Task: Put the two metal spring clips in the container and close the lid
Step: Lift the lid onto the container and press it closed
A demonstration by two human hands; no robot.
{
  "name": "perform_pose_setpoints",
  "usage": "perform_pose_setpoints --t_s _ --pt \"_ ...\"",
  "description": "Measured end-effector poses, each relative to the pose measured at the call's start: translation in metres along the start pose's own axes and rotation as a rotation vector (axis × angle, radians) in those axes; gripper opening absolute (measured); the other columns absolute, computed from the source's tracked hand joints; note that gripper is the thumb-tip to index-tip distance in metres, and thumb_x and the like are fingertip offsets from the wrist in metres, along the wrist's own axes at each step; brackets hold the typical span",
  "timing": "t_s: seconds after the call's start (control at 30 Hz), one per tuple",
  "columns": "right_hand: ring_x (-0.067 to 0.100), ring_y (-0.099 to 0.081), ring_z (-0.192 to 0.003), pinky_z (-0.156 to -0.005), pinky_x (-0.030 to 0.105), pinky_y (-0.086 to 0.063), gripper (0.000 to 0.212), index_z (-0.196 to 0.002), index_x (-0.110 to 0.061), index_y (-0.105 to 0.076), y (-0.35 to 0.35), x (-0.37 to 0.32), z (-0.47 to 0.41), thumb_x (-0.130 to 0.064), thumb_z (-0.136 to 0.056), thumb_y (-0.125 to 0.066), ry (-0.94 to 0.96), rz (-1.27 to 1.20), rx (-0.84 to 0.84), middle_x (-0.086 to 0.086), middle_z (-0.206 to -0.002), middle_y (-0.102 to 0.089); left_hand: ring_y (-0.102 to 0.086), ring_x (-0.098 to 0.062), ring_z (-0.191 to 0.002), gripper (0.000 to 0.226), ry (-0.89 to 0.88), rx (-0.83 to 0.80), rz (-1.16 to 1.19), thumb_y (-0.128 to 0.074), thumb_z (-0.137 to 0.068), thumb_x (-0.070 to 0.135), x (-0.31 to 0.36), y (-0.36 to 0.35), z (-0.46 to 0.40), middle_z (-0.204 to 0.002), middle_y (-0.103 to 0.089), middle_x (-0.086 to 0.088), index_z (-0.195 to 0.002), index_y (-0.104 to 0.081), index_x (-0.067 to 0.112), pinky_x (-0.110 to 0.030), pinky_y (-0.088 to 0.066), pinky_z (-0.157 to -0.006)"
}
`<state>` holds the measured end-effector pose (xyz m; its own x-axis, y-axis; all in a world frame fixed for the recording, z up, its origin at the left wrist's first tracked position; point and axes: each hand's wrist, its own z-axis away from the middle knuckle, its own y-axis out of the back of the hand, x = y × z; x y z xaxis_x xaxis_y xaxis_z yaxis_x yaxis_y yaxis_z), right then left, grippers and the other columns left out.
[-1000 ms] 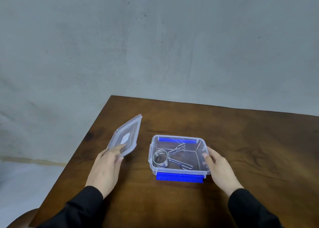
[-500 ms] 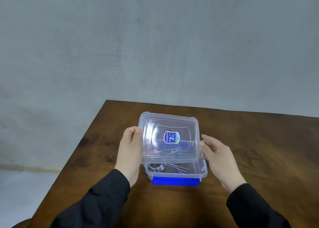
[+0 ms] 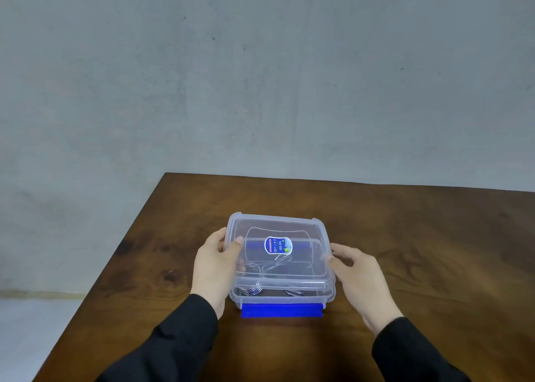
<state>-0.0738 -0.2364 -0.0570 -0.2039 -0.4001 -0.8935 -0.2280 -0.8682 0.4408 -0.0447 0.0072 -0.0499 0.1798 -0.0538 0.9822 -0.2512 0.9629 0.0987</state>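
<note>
On the brown wooden table (image 3: 434, 251) stands the clear rectangular plastic container (image 3: 285, 298), with the metal spring clips (image 3: 251, 290) inside it. The clear plastic lid (image 3: 301, 269) lies over it, the left hand (image 3: 212, 269) gripping its left edge and the right hand (image 3: 362, 277) touching its right.

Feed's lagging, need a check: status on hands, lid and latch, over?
Left hand grips lid, right hand touches its right edge. Lid over container, spring clips inside. Front blue latch unclipped. No obstruction.
</note>
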Motion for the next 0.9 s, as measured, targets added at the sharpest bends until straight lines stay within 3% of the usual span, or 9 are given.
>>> perform_pose_setpoints --t_s 0.13,0.23,0.33,0.4,0.53,0.63,0.73,0.83,0.9 --pt "-0.001 -0.059 -0.086 -0.049 0.008 -0.045 0.036 -0.129 -0.021 -0.067 -0.006 0.006 -0.003 -0.032 -0.094 -0.067 -0.018 0.104 0.014 -0.002 -0.124 -0.066 -0.068 -0.017 -0.098 0.038 -0.042 -0.032 -0.144 -0.064 -0.094 0.035 -0.008 -0.002 -0.004 -0.112 -0.068 0.005 -0.131 -0.057 0.029 -0.036 -0.065 -0.069" --pt "0.006 -0.060 -0.095 -0.059 0.011 -0.047 0.039 -0.129 -0.018 -0.067 -0.009 0.009 -0.005 -0.034 -0.093 -0.069 -0.018 0.196 0.035 -0.001 -0.123 -0.066 -0.070 -0.016 -0.095 0.029 -0.030 -0.025 -0.156 -0.059 -0.097 0.035 -0.016 -0.006 -0.004 -0.108 -0.070 0.004 -0.125 -0.060 0.027 -0.042 -0.064 -0.073" --pt "0.010 -0.063 -0.100 -0.071 0.021 -0.055 0.036 -0.126 -0.016 -0.070 -0.009 0.014 -0.009 -0.032 -0.093 -0.069 -0.003 0.233 0.051 -0.002 -0.115 -0.067 -0.069 -0.012 -0.088 0.013 -0.007 -0.017 -0.177 -0.054 -0.100 0.029 -0.022 -0.008 -0.002 -0.097 -0.071 0.008 -0.108 -0.064 0.033 -0.035 -0.063 -0.069" --pt "0.011 -0.064 -0.099 -0.072 0.022 -0.056 0.035 -0.125 -0.014 -0.071 -0.009 0.017 -0.012 -0.030 -0.093 -0.069 -0.013 0.232 0.052 -0.003 -0.111 -0.068 -0.069 -0.009 -0.083 0.015 0.003 -0.017 -0.191 -0.052 -0.102 0.025 -0.026 -0.008 -0.002 -0.090 -0.069 0.012 -0.098 -0.062 0.035 -0.030 -0.061 -0.064" --pt "0.013 -0.064 -0.104 -0.083 0.029 -0.059 0.036 -0.126 -0.017 -0.071 -0.010 0.025 -0.013 -0.032 -0.093 -0.068 -0.036 0.264 0.035 -0.002 -0.119 -0.067 -0.071 -0.012 -0.085 0.016 0.043 -0.062 -0.221 -0.054 -0.101 0.028 -0.039 -0.005 -0.003 -0.095 -0.071 0.007 -0.113 -0.061 0.023 -0.037 -0.064 -0.069" --pt "0.012 -0.062 -0.106 -0.078 0.023 -0.056 0.038 -0.130 -0.019 -0.067 -0.012 0.031 -0.016 -0.033 -0.094 -0.067 -0.045 0.243 0.015 -0.003 -0.123 -0.065 -0.070 -0.013 -0.091 0.028 0.047 -0.109 -0.269 -0.055 -0.100 0.031 -0.044 -0.003 -0.008 -0.105 -0.071 0.005 -0.127 -0.058 0.023 -0.030 -0.063 -0.065" --pt "0.009 -0.060 -0.100 -0.070 0.019 -0.054 0.038 -0.133 -0.022 -0.061 -0.013 0.031 -0.023 -0.030 -0.096 -0.064 -0.083 0.193 -0.045 -0.007 -0.122 -0.060 -0.072 -0.015 -0.089 0.019 0.127 -0.163 -0.220 -0.053 -0.100 0.026 -0.040 -0.001 -0.017 -0.102 -0.072 0.004 -0.119 -0.059 0.025 -0.029 -0.062 -0.066" --pt "0.011 -0.064 -0.105 -0.080 0.031 -0.062 0.039 -0.136 -0.024 -0.057 -0.015 0.024 -0.035 -0.031 -0.097 -0.058 -0.127 0.089 -0.145 -0.006 -0.125 -0.063 -0.073 -0.019 -0.091 0.026 0.208 -0.235 -0.201 -0.054 -0.097 0.025 -0.031 -0.001 -0.032 -0.104 -0.075 -0.001 -0.121 -0.063 0.023 -0.038 -0.063 -0.076" --pt "0.011 -0.065 -0.105 -0.079 0.030 -0.061 0.037 -0.136 -0.026 -0.056 -0.016 0.017 -0.043 -0.035 -0.100 -0.054 -0.143 0.054 -0.194 -0.005 -0.124 -0.065 -0.074 -0.018 -0.089 0.021 0.223 -0.260 -0.206 -0.054 -0.098 0.029 -0.026 -0.002 -0.040 -0.102 -0.075 -0.001 -0.114 -0.065 0.024 -0.040 -0.061 -0.081"
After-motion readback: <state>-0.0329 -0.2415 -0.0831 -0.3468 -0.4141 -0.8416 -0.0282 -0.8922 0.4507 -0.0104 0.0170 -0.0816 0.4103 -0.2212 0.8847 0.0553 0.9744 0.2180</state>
